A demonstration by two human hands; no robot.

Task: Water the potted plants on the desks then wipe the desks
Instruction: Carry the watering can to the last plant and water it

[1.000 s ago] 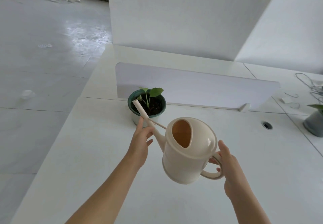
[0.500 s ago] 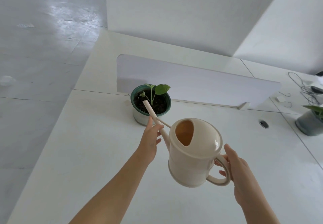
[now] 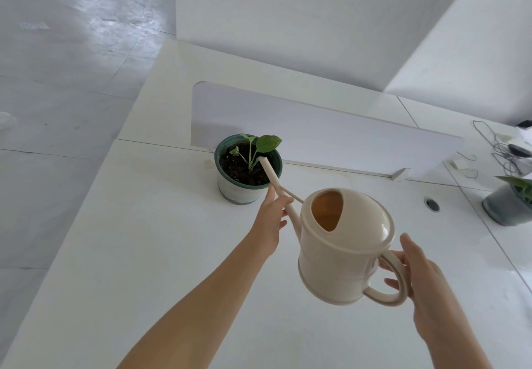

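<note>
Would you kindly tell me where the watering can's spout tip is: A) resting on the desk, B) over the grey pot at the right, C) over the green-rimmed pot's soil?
C: the tip of the spout hangs above the dark soil inside the green-rimmed pot, while the left hand holds the spout.

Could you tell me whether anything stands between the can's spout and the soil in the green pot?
Nothing visible does. The tip of the spout is past the rim of the pot, above bare soil, close beside the plant. The left hand holds the spout; the right hand holds the can.
</note>
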